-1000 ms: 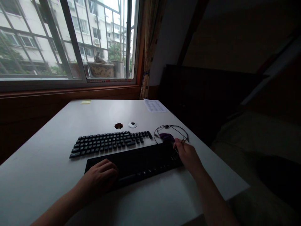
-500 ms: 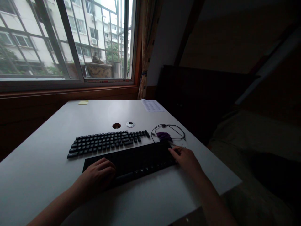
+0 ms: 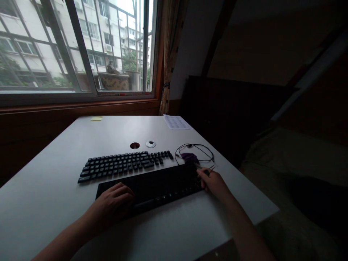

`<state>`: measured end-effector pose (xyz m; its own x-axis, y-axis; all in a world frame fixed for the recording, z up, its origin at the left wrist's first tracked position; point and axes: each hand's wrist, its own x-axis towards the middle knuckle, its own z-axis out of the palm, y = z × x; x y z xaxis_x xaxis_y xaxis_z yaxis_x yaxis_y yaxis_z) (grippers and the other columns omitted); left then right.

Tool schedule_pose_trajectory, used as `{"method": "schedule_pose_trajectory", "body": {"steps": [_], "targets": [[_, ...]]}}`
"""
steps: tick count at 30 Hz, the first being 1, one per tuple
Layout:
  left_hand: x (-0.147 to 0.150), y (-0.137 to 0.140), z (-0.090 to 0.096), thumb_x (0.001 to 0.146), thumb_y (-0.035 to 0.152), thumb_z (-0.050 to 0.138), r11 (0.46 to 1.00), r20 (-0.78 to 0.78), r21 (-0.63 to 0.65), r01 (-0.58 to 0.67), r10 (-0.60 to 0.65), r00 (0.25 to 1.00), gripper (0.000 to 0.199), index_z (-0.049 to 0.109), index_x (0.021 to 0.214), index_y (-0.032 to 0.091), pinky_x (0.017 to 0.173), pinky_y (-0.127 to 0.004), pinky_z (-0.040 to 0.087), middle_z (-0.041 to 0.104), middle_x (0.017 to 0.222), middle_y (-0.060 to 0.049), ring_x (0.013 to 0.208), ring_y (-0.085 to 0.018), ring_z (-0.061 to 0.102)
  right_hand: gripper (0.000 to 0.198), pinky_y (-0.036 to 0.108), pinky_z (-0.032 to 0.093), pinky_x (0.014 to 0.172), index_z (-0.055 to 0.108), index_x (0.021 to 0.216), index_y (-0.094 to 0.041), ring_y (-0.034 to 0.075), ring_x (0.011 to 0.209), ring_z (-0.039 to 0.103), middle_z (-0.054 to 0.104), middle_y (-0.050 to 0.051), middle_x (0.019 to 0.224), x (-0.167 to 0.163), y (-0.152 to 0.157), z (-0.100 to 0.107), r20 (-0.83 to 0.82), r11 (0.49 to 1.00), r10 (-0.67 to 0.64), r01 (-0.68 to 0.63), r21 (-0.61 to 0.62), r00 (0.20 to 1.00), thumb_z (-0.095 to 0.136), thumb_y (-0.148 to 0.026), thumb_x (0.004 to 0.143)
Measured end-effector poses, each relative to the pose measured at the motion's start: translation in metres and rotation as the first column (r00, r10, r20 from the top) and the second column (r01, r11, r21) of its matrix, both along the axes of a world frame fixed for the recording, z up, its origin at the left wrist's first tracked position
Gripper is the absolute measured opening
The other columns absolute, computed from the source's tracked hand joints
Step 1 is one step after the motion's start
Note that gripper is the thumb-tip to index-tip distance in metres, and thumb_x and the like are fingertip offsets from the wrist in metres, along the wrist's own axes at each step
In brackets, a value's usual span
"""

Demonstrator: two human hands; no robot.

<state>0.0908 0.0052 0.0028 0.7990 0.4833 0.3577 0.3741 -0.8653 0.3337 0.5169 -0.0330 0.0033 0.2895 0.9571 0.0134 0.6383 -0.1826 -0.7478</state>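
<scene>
A black keyboard base with its key area bare lies at a slant on the white table. My left hand curls over its front left part and holds it, with the fingertips partly hidden. At the base's right end, my right hand is closed round a thin tool, too dark and small to name surely. Behind the base, loose black keycaps lie in rows in keyboard order. A crumpled purple cloth touches the far right corner of the base.
A black cable lies coiled around the cloth. Farther back are a round hole in the table, a white round cover, a printed sheet and a yellow note. A barred window stands beyond.
My right hand has shifted slightly and its fingers have turned, with the thin tool now at the base's upper right corner. My left hand and the keyboard base stay put.
</scene>
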Motion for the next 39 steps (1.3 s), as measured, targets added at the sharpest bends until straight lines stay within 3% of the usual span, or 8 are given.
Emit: {"method": "schedule_pose_trajectory", "body": {"steps": [6,17,23,26,31,34,39], "targets": [[0.002,-0.003,0.006,0.098,0.016,0.046,1.0,-0.005,-0.001,-0.005,0.005,1.0,0.02,0.065,0.097,0.02,0.075,-0.031,0.051,0.067,0.097,-0.006,0.088,-0.018,0.059,0.041,0.022,0.039,0.043,0.058,0.075,-0.02,0.013,0.037,0.051,0.059,-0.003,0.046,0.007,0.003,-0.006,-0.146,1.0,-0.005,0.01,0.027,0.989,0.049,-0.058,0.087],[0.002,-0.001,0.003,0.096,0.016,0.048,0.999,0.022,0.034,-0.011,0.01,1.0,0.019,0.067,0.096,0.02,0.075,-0.029,0.052,0.068,0.094,-0.006,0.086,-0.018,0.06,0.042,0.023,0.039,0.039,0.061,0.074,-0.019,0.013,0.035,0.05,0.057,-0.002,0.046,-0.008,-0.002,0.006,-0.159,0.987,-0.093,0.113,0.117,0.983,0.055,-0.059,0.084],[0.001,-0.003,0.004,0.097,0.017,0.048,0.996,0.003,0.075,-0.04,0.039,0.999,0.019,0.065,0.104,0.022,0.076,-0.032,0.053,0.068,0.098,-0.006,0.088,-0.019,0.061,0.038,0.021,0.04,0.041,0.063,0.083,-0.018,0.011,0.038,0.052,0.059,-0.003,0.048,-0.048,0.001,0.025,-0.272,0.986,0.044,0.001,0.164,0.961,0.056,-0.055,0.087],[0.0,-0.003,0.005,0.098,0.02,0.049,0.992,0.021,0.097,-0.081,0.079,0.997,0.018,0.064,0.108,0.022,0.077,-0.033,0.054,0.068,0.101,-0.006,0.088,-0.019,0.062,0.035,0.02,0.038,0.04,0.063,0.086,-0.018,0.011,0.041,0.053,0.061,-0.002,0.052,-0.078,0.005,0.026,-0.377,0.974,0.178,-0.109,0.198,0.909,0.056,-0.052,0.087],[-0.001,-0.004,0.004,0.097,0.021,0.051,0.983,0.091,0.088,-0.162,0.154,0.984,0.025,0.06,0.121,0.022,0.078,-0.033,0.055,0.067,0.103,-0.007,0.09,-0.02,0.064,0.034,0.018,0.036,0.04,0.064,0.09,-0.017,0.01,0.044,0.055,0.064,-0.001,0.058,-0.13,0.011,0.018,-0.592,0.949,0.316,-0.246,0.198,0.741,0.055,-0.05,0.088],[-0.001,-0.006,0.002,0.095,0.021,0.055,0.983,0.141,0.009,-0.184,0.181,0.973,0.03,0.057,0.125,0.023,0.077,-0.031,0.057,0.066,0.105,-0.007,0.089,-0.019,0.066,0.034,0.018,0.039,0.042,0.065,0.091,-0.016,0.01,0.045,0.057,0.066,0.0,0.061,-0.157,0.012,0.019,-0.664,0.923,0.371,-0.334,0.189,0.649,0.056,-0.049,0.088],[0.0,-0.01,0.004,0.089,0.021,0.062,0.964,0.238,-0.171,-0.204,0.242,0.941,0.031,0.058,0.12,0.023,0.074,-0.026,0.059,0.066,0.108,-0.006,0.088,-0.016,0.068,0.032,0.019,0.041,0.044,0.062,0.091,-0.016,0.011,0.047,0.058,0.067,0.001,0.062,-0.193,0.01,0.025,-0.753,0.908,0.385,-0.366,0.205,0.534,0.061,-0.047,0.085]]}}
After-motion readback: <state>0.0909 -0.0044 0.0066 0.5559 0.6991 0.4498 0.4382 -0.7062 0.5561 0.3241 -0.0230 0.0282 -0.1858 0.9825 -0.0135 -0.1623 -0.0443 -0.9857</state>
